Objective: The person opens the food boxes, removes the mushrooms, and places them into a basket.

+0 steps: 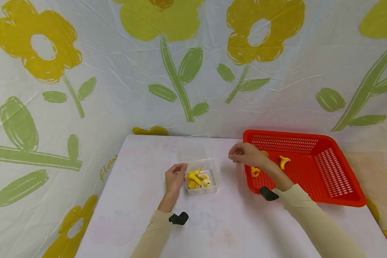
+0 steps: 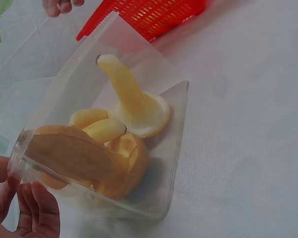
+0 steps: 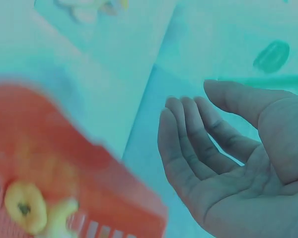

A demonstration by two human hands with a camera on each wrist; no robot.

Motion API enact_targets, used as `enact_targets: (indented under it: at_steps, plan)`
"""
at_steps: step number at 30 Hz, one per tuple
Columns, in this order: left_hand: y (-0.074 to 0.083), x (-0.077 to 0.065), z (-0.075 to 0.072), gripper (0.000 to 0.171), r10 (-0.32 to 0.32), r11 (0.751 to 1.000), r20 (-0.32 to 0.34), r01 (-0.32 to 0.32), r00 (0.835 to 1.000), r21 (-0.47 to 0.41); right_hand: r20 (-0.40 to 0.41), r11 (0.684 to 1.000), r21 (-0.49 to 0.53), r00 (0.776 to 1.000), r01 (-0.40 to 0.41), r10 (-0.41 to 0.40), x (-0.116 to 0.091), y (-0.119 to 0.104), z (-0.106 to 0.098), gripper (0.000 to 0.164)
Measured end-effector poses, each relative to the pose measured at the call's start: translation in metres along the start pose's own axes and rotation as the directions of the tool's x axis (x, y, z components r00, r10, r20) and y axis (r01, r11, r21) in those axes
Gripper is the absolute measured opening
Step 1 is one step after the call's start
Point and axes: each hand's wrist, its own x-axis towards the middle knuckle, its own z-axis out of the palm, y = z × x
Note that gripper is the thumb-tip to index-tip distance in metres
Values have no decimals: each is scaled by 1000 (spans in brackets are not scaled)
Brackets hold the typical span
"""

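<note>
A clear plastic box (image 1: 202,191) stands on the table with several yellow and whitish toy-like mushrooms inside. In the left wrist view, one pale yellow mushroom (image 2: 131,101) has its stem up, beside a larger orange-brown mushroom (image 2: 84,156). My left hand (image 1: 175,179) pinches the box's left wall at the rim between thumb and fingers. The right hand (image 1: 245,154) hovers over the left edge of the red basket (image 1: 338,163), fingers loosely bent and nothing between them.
Inside the basket lie a yellow curved piece (image 1: 283,162) and an orange ring-like piece (image 1: 255,172). The box's clear lid (image 1: 195,147) stretches behind it toward the table's back edge. A flower-printed cloth (image 1: 116,89) hangs around the table.
</note>
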Motion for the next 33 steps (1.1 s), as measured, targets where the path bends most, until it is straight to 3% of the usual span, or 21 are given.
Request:
enact_targets:
  at_steps: [6, 12, 16, 23, 33]
  plan:
    - [2, -1, -1, 27, -1, 1000, 1, 1, 1000, -15, 63, 997, 15, 995, 73, -74, 14, -12, 27, 24]
    - [4, -2, -1, 28, 8, 1000, 2, -8, 1000, -16, 128, 984, 33, 976, 175, -178, 25, -19, 54, 21]
    - [4, -1, -1, 27, 8, 1000, -4, -8, 1000, -18, 159, 981, 29, 968, 194, -196, 30, -23, 68, 20]
    - [1, -1, 0, 28, -8, 1000, 6, 8, 1000, -13, 213, 987, -20, 965, 160, -152, 40, -18, 91, 20]
    - [-1, 0, -2, 29, 6, 1000, 20, -5, 1000, -28, 197, 958, -147, 956, 246, -216, 49, -15, 116, 10]
